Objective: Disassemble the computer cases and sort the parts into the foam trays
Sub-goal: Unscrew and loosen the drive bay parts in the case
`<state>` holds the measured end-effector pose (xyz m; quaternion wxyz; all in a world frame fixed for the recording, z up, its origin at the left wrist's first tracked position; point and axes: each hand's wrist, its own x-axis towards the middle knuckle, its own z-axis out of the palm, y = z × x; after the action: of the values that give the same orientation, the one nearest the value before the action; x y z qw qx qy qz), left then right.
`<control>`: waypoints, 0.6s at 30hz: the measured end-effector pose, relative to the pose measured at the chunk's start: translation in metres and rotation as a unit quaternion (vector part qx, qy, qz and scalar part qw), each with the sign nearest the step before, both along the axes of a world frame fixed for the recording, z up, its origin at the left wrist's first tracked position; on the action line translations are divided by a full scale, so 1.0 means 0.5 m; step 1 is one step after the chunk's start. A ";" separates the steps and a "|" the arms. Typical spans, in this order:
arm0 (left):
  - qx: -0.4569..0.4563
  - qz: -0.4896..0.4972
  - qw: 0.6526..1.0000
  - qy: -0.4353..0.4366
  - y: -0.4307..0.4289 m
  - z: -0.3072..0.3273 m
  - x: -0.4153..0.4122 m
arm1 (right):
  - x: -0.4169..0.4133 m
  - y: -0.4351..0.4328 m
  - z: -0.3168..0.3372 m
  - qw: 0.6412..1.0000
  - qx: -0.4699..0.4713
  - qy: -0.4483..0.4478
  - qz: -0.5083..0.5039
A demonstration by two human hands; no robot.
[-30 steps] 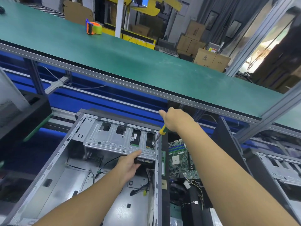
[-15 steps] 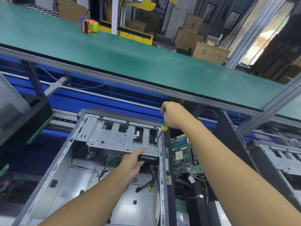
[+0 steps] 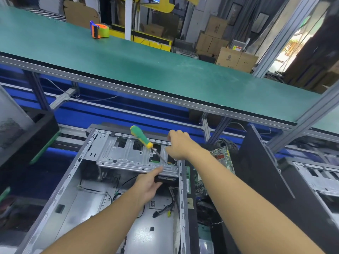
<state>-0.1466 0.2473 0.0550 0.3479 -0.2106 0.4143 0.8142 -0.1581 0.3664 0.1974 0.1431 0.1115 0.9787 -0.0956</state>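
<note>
Screwdriver now out of right hand, seemingly loose over drive cage

From my remote seat I see a bare left hand and bare right hand on forearms bare to the frame's edge.

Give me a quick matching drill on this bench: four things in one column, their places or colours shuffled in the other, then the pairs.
1 screwdriver
2 tape dispenser
3 drive cage
4 circuit board

A grey metal, inside the open case
B on the green bench top
C green and yellow handle
D right of the case, outside it

Pairs: 1-C, 2-B, 3-A, 4-D
</note>
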 end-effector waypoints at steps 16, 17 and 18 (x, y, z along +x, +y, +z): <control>0.013 0.018 1.000 0.022 0.005 -0.013 -0.009 | -0.098 -0.157 -0.164 0.973 -0.006 0.072 0.219; 0.009 0.016 1.000 0.016 0.004 -0.014 -0.009 | -0.098 -0.162 -0.159 0.973 -0.003 0.066 0.221; 0.004 0.013 1.000 0.009 0.004 -0.017 -0.009 | -0.096 -0.162 -0.151 0.975 -0.011 0.068 0.213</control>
<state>-0.1513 0.2494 0.0465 0.3347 -0.2069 0.4112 0.8222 -0.2063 0.2854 0.1219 0.0945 -0.1080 0.9863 -0.0807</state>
